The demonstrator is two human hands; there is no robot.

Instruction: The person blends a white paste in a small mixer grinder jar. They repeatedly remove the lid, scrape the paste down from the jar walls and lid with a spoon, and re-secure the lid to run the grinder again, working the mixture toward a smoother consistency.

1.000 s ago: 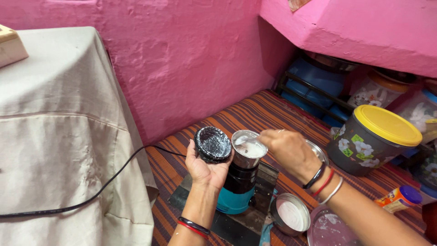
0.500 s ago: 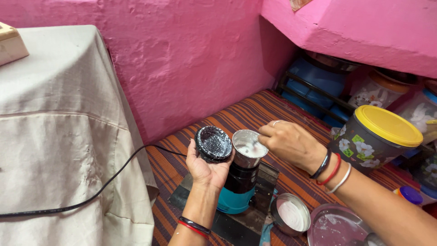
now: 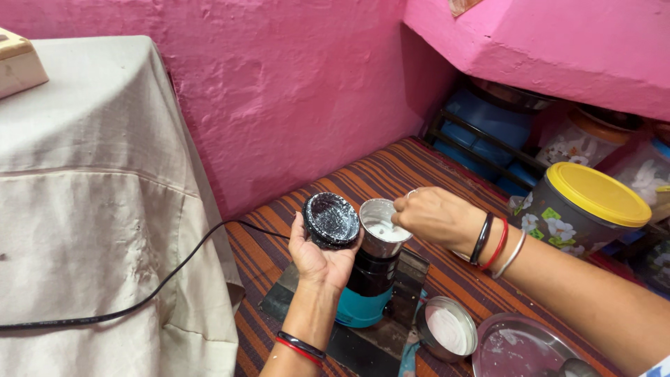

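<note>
My left hand holds a round black lid, its inside dusted with white powder and tilted toward me. Right beside it stands a small steel jar with white powder inside, mounted on a grinder with a teal base. My right hand hovers at the jar's far rim with its fingers pinched together on a spoon. The spoon dips into the jar and is mostly hidden by the hand.
A steel bowl of white powder and a steel plate sit to the grinder's right on the striped mat. A flowered bucket with a yellow lid stands further right. A black cord crosses the cloth-covered table.
My right hand has dropped from above the jar to its rim and turned, lowering the spoon inside. The left hand and lid have stayed still.
</note>
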